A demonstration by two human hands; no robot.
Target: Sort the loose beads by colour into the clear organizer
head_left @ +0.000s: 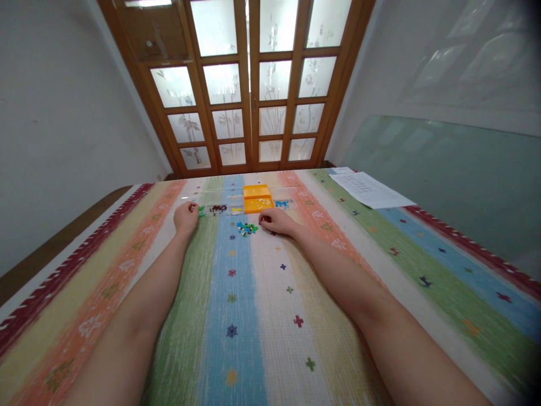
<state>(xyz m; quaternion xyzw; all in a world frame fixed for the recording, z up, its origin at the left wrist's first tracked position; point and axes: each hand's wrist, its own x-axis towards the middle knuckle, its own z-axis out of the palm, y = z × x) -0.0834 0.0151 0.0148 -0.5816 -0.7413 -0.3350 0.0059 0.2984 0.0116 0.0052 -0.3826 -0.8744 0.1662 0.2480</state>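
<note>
My left hand point(186, 219) is closed in a pinch at the left end of a row of clear plastic boxes, over the small green pieces point(201, 211). What its fingertips hold, if anything, is too small to make out. My right hand point(276, 221) is also pinched, just right of a loose pile of small mixed-colour pieces point(247, 228) on the cloth; a dark speck shows at its fingertips. Along the row lie dark brown pieces point(218, 208), yellow pieces point(236, 210) and blue pieces point(282, 204). An orange box point(256, 192) stands with its lid raised, white pieces inside.
A striped, patterned tablecloth point(236, 349) covers the table. Printed paper sheets point(367, 189) lie at the far right. Wooden doors with frosted panes point(228, 121) stand beyond the table, and a greenish glass panel point(439, 169) leans by the right wall.
</note>
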